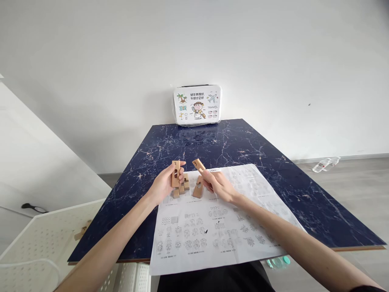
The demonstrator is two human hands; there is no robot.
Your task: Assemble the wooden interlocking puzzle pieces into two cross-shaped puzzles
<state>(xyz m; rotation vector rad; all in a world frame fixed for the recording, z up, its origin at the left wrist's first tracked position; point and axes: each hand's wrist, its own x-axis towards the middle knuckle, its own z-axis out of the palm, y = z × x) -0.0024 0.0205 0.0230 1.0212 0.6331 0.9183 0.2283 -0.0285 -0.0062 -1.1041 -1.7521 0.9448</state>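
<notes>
My left hand (165, 184) is closed round an upright notched wooden block (175, 173), held just above the table. My right hand (217, 184) grips a second wooden piece (199, 164), tilted so its marked end points up and left. Between the two hands, several more wooden puzzle pieces (183, 185) lie on the upper edge of a printed sheet, and one longer piece (198, 187) leans beside my right fingers. The white instruction sheet (212, 227) full of small diagrams covers the near part of the dark blue marble table (243, 146).
A white tin case with cartoon travel pictures (197, 104) stands against the wall at the table's far edge. A white perforated cart (39, 239) with one wooden piece (82, 232) on it sits at the left. A plastic bottle (326, 164) lies on the floor, right.
</notes>
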